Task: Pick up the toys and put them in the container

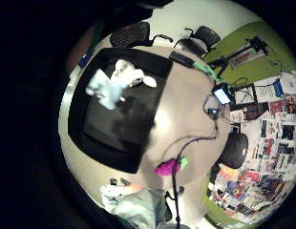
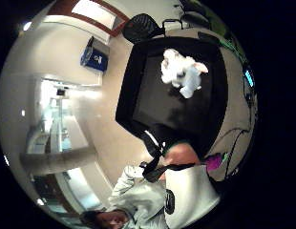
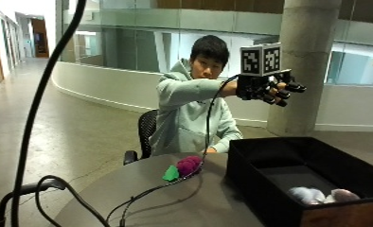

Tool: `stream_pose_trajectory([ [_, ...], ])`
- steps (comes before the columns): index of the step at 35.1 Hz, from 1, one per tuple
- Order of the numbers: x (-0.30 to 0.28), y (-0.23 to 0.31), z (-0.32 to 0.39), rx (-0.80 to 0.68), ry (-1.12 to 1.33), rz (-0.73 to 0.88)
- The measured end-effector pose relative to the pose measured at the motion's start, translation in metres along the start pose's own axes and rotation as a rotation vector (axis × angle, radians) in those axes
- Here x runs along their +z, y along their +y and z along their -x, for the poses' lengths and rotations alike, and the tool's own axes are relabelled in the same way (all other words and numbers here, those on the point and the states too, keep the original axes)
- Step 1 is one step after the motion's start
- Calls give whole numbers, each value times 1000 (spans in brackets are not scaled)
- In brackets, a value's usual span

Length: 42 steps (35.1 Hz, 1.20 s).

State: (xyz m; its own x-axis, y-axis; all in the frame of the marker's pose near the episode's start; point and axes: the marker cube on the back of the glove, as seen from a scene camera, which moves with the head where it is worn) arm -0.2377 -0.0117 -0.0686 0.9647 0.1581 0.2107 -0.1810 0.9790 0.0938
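Observation:
A black container (image 3: 257,189) stands on the round table (image 3: 174,205) at the right. Inside it lie white plush toys (image 3: 307,194) and a pinkish one (image 3: 341,195). A purple toy with a green part (image 3: 186,166) lies on the table beside the container, in front of the person. My gloved right hand (image 3: 271,89) is raised high above the container, fingers loosely spread and holding nothing. The palm views look down on the container (image 1: 81,138) (image 2: 138,102), the white toys (image 1: 114,83) (image 2: 182,70) and the purple toy (image 1: 168,167) (image 2: 214,162).
A black cable (image 3: 148,191) runs over the table past the purple toy. The person sits on a mesh chair (image 3: 146,130) at the table's far edge. A concrete pillar (image 3: 306,66) stands behind. More chairs (image 1: 133,34) stand beyond the container.

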Motion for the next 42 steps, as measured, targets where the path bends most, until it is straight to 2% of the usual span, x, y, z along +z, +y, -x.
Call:
stream_pose_trajectory([
  [3,-5,6,-6,-19,-23,-43],
  [10,-35,30,-39,-90,-32,-254],
  [15,-42,72,-72,-140,-26,-271],
  [18,-32,100,-99,-156,-3,-224],
  [25,40,152,-171,-243,60,-5],
  [31,134,179,-209,-159,-35,192],
  [36,203,207,-207,-157,-22,246],
  [42,247,236,-185,-221,55,214],
])
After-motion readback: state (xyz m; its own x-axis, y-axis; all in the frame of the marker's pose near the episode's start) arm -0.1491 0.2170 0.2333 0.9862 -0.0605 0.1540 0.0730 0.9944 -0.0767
